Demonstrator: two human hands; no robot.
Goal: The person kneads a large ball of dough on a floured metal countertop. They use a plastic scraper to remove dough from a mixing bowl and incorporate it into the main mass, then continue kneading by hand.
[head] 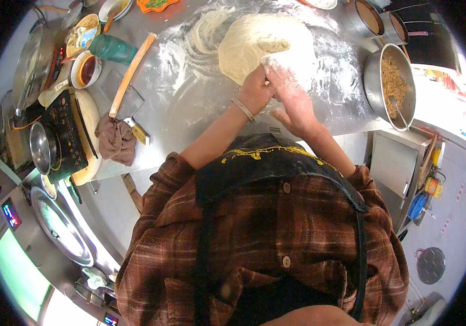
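Note:
A large, soft mound of pale dough lies on the floured steel worktop, with a rough, darker patch on its top. My left hand and my right hand meet at the dough's near edge. The left fingers are bent against the right hand, and their tips are partly hidden. Flour coats the back and fingers of my right hand, whose thumb stands apart from the fingers. Whether the fingertips press into the dough cannot be seen. A bangle circles my left wrist.
At left lie a wooden rod, a brown cloth, a scraper, a teal jar and a bowl of red sauce. A black induction cooker sits beyond. A steel bowl of brown filling stands at the right edge.

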